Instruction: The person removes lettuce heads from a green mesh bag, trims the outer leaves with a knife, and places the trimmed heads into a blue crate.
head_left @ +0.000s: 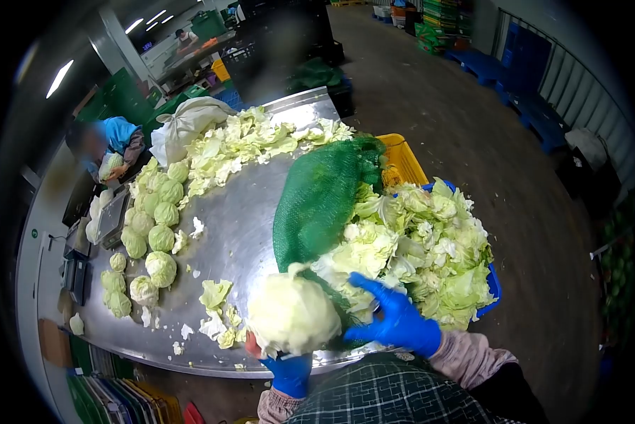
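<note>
A large pale cabbage rests in my left hand, which wears a blue glove and supports it from below near the table's front edge. Most of that hand's fingers are hidden behind the cabbage. My right hand, also blue-gloved, is just right of the cabbage with fingers spread and nothing held. Beyond it, loose leaves are heaped over a blue crate. A green mesh bag lies on the metal table, left of the heap.
Several whole cabbages stand on the table's left side, near a scale. Trimmed leaves and a white sack lie at the far end. A co-worker holds a cabbage. A yellow crate stands behind the heap.
</note>
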`<action>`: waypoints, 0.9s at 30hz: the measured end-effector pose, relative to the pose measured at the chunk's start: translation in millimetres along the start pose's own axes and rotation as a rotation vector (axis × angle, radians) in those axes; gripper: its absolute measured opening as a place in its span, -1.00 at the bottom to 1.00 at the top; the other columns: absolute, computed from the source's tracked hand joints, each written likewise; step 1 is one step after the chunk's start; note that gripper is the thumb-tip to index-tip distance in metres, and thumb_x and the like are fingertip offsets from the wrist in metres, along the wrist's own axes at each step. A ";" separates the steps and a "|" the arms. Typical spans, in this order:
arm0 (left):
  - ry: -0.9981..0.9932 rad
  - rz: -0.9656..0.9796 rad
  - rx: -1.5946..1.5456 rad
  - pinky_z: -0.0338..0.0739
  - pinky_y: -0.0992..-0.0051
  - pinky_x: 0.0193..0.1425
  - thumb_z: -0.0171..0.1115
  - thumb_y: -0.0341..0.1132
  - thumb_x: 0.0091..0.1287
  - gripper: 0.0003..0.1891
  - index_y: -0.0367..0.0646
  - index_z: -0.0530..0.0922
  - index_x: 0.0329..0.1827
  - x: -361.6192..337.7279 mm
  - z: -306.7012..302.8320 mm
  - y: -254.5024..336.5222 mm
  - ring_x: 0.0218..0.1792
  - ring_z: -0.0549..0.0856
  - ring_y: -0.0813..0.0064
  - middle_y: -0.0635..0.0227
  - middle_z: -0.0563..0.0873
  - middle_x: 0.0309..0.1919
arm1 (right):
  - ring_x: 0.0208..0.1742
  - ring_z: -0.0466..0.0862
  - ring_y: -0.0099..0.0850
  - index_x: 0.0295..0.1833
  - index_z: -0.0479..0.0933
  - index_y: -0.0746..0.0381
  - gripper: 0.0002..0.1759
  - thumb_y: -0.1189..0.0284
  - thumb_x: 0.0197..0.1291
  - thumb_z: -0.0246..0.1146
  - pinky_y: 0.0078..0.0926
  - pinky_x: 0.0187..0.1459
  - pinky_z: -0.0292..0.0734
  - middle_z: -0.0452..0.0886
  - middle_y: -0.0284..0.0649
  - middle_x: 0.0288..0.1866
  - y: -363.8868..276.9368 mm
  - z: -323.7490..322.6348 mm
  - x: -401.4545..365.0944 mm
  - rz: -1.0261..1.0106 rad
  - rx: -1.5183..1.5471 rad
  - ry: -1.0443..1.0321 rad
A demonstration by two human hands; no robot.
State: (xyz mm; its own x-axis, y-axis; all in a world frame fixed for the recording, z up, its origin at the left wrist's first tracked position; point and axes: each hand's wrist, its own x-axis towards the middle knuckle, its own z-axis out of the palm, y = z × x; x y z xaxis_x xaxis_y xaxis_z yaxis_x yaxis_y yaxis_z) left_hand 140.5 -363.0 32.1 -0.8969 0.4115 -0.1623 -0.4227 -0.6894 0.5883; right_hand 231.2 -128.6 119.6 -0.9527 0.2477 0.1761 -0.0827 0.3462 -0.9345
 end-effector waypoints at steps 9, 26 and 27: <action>-0.198 -0.163 -0.363 0.29 -0.02 0.48 0.15 0.23 0.15 -0.10 -0.04 0.21 0.52 12.3 3.2 4.5 0.38 0.40 0.04 0.08 0.39 0.40 | -0.06 0.75 -0.10 0.26 0.45 0.45 -0.13 0.14 -0.06 0.59 -0.30 -0.08 0.70 0.65 0.11 0.01 -19.8 25.1 9.4 -0.355 -0.101 0.164; 0.156 0.077 0.155 0.45 0.13 0.38 0.08 -0.09 0.18 -0.28 -0.35 0.33 0.39 -2.2 -12.0 -1.3 0.25 0.56 0.11 0.07 0.52 0.30 | -0.28 0.77 -0.16 0.18 0.52 0.39 -0.31 0.26 -0.03 0.52 -0.34 -0.26 0.69 0.70 0.06 -0.06 -24.2 13.5 22.9 -0.234 -0.246 0.039; 0.119 0.102 0.195 0.45 0.14 0.38 0.08 -0.10 0.18 -0.29 -0.34 0.34 0.38 -4.3 -3.8 2.1 0.25 0.57 0.12 0.07 0.52 0.29 | -0.29 0.77 -0.16 0.19 0.52 0.39 -0.32 0.28 -0.03 0.51 -0.35 -0.26 0.69 0.70 0.06 -0.08 -24.2 13.9 22.1 -0.224 -0.265 0.026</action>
State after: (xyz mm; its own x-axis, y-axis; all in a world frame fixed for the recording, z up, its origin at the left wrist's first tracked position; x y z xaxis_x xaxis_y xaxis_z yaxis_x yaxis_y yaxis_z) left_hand 143.0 -368.5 31.0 -0.9476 0.2644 -0.1794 -0.3062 -0.5907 0.7466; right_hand 208.1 -144.1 141.9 -0.9114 0.1614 0.3786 -0.2065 0.6163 -0.7599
